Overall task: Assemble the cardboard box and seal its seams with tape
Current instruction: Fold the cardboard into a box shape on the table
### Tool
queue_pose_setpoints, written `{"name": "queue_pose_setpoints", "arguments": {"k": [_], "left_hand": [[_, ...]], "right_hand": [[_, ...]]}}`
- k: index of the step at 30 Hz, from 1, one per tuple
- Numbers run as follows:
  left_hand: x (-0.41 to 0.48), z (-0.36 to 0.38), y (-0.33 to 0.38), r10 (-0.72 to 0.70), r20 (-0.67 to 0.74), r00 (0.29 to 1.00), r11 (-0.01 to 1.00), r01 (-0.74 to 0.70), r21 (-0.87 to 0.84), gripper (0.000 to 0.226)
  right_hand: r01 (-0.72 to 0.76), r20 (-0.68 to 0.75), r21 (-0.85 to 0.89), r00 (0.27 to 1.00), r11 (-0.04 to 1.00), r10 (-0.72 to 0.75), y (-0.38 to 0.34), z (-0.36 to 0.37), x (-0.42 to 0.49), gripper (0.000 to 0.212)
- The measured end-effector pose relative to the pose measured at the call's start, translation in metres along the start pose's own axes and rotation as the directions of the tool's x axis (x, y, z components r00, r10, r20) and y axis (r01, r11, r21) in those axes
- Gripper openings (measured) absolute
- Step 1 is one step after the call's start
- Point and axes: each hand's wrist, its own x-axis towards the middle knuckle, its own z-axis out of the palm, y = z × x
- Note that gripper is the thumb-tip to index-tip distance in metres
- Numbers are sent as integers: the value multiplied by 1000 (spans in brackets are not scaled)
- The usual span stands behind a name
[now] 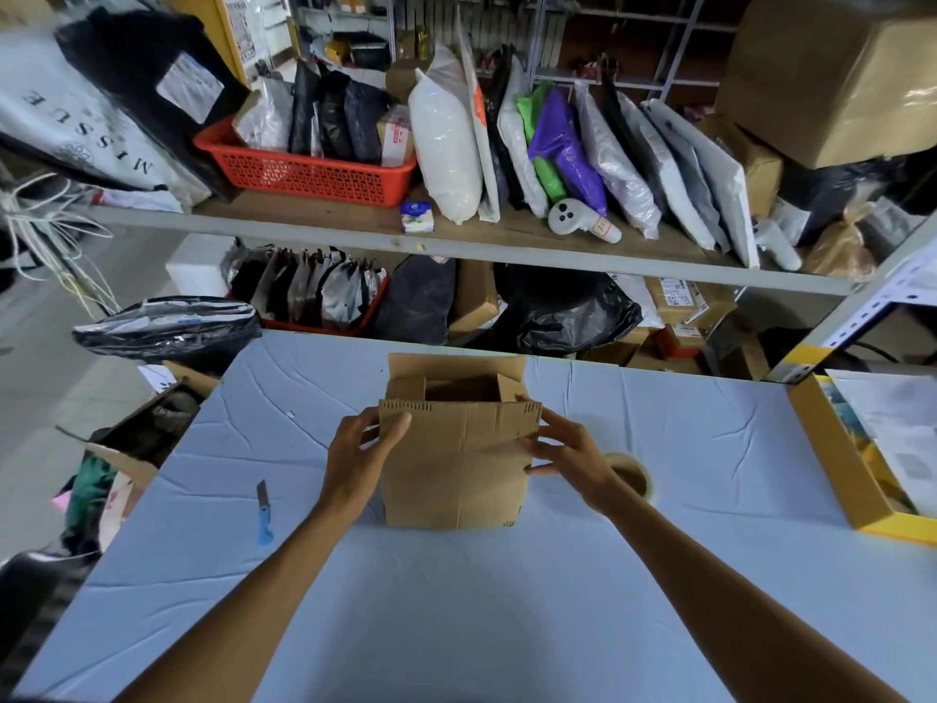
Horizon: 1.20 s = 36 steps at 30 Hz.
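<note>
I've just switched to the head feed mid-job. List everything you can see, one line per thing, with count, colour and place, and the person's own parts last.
cardboard box: one, brown, table centre, flaps open
tape roll: one, tan, table, behind right wrist
utility knife: one, blue handle, table left of box
table: one, pale blue cover
yellow tray: one, table's right edge, holding papers
red basket: one, upper shelf left, parcels inside
soft parcels: many, white, grey, black, purple, green, standing on upper shelf
white controller: one, upper shelf front
large carton: one, brown, top right
left hand: grip on box's left edge
right hand: grip on box's right edge
</note>
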Motion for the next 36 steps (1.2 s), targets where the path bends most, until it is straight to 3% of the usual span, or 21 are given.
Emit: {"name": "queue_pose_setpoints", "arguments": {"k": [3,9,18,22,24,26,32,36], "left_hand": [[1,1,-5,6,-24,1000,1000,-6,-4,71],[0,0,-15,10,-88,996,999,-6,45,34],[3,5,-20,46,-115,992,997,-39,61,22],[2,8,-22,73,-125,990,996,-67,51,18],[2,9,-22,82,-119,989,996,-76,54,23],[2,8,-21,63,-99,993,998,-62,11,42],[8,1,-18,67,-14,998,998,-68,-13,72],[16,-3,-12,63,80,995,997,-67,47,71]], "right_hand": [[-12,3,-2,1000,1000,12,5,-1,-1,51],[-31,-28,71,999,997,33,7,-3,-3,39],[-62,-71,136,995,989,73,-2,-2,0,37],[-80,-50,88,995,993,85,-8,-5,2,34],[-72,-53,64,996,995,75,-11,-8,2,34],[-46,-51,85,997,995,50,-11,-10,2,39],[-42,-71,46,996,998,45,-16,-10,7,68],[25,-16,-2,1000,1000,-25,-23,-6,11,90]]}}
